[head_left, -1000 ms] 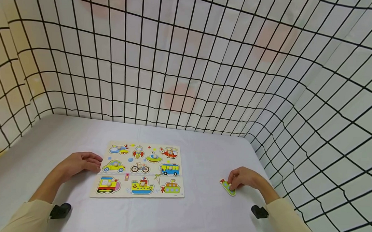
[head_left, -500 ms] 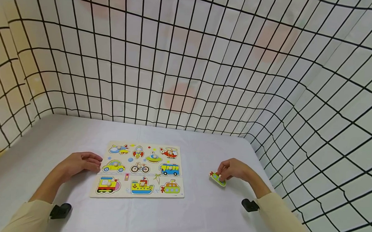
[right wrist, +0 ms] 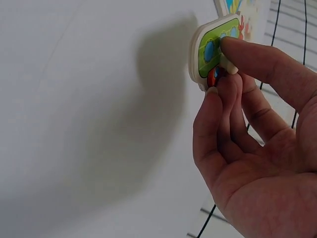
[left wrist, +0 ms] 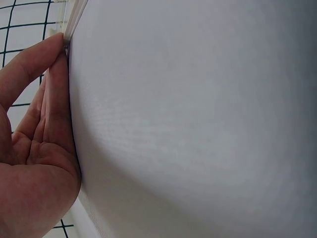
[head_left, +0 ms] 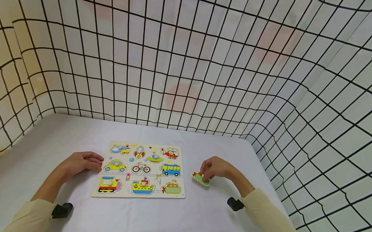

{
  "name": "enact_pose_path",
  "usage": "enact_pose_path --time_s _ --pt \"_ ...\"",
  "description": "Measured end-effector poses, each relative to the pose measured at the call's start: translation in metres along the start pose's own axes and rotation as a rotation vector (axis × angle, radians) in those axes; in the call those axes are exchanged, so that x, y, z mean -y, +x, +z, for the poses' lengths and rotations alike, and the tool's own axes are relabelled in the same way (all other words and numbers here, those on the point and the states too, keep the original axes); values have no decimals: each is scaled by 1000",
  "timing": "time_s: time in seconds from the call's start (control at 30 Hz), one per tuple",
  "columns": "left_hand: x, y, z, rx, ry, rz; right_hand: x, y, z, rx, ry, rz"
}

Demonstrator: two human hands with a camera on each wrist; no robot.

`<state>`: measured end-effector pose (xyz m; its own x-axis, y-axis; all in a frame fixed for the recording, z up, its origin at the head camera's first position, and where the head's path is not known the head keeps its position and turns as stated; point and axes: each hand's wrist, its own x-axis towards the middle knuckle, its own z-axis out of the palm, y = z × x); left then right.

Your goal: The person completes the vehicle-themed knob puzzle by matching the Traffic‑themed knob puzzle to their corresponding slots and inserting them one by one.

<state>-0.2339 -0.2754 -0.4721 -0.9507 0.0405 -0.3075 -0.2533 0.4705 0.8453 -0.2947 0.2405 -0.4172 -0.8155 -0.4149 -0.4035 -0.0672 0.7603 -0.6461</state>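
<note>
My right hand [head_left: 214, 167] pinches the pale knob of a green submarine puzzle piece [head_left: 198, 178], just right of the puzzle board. The right wrist view shows thumb and fingertips on the knob, with the submarine piece [right wrist: 202, 62] tilted and its shadow on the cloth. A wooden puzzle board [head_left: 182, 196] bears several knobbed vehicle pieces, and its lower right submarine shape [head_left: 172, 188] shows no knob. At the board's left edge rests my left hand [head_left: 82, 162], fingers extended. In the left wrist view, the fingertips of my left hand [left wrist: 42, 119] touch the board's edge [left wrist: 75, 20].
A white cloth covers the table [head_left: 157, 219]. Black wire mesh [head_left: 162, 77] stands along the back and both sides, with white sheeting behind it. Each wrist carries a small black camera, such as the right wrist camera [head_left: 235, 204].
My right hand has carried the submarine piece leftward across the table, closer to the board's right edge. The left hand and the board stay in place; the head view shifts slightly.
</note>
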Motion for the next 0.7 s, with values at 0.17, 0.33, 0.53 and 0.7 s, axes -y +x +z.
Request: enact_pose_path --time_s 0.17,0.33,0.53,0.7 --pt "0 -1 0 0 -4 -1 21 12 18 30 -7 -3" --pt "-1 0 0 -2 -7 -6 40 22 35 73 1 -33" --pt "0 0 1 -7 -2 -10 56 28 51 95 -14 -67" --pt "0 -1 1 -10 -6 -17 61 31 61 124 -5 -90"
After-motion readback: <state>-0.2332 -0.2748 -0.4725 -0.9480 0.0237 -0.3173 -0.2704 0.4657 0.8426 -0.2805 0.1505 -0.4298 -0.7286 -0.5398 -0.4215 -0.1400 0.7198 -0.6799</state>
